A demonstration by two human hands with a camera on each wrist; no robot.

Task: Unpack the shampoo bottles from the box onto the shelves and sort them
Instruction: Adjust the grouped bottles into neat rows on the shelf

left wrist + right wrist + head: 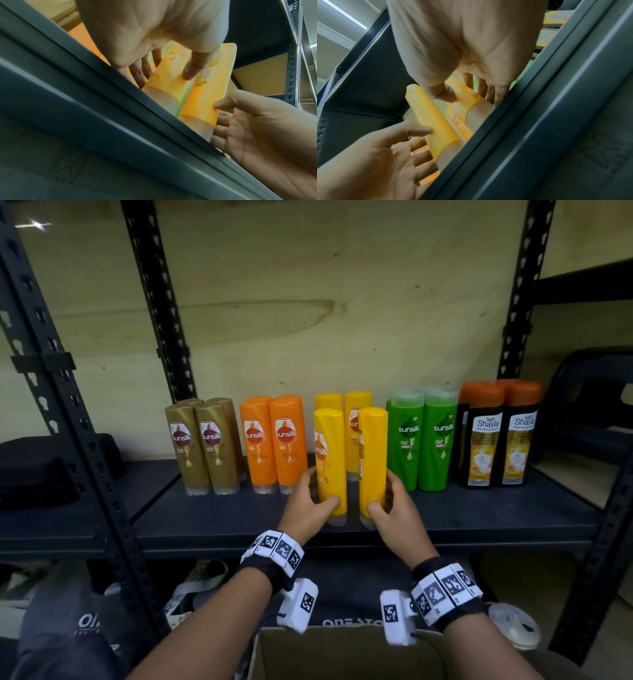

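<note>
Fingers (310, 474) of the left hand (308, 501) are wrapped round the lower body of one yellow bottle (330, 460), the thumb pressed across its front near the clear cap. Fingers of the right hand (394, 508), mostly hidden behind the second yellow bottle (371, 460), grip its lower body in the same way, thumb in front. Both bottles are held upright, cap down, on the dark shelf (205, 518) near its front edge; the left one is turned label-forward with an orange "sunsilk" mark, the right one edge-on. Two more yellow bottles (358, 433) are seen behind them at 12 o'clock, making four yellow. At 9 o'clock orange bottles (274, 440) are ranged, at least two in front with more caps behind, and beyond them brown bottles (202, 443) likewise. At 3 o'clock green bottles (421, 436) are stood, then black bottles with orange caps (500, 433). An open cardboard box (342, 655) is seen below at 6 o'clock.
</note>
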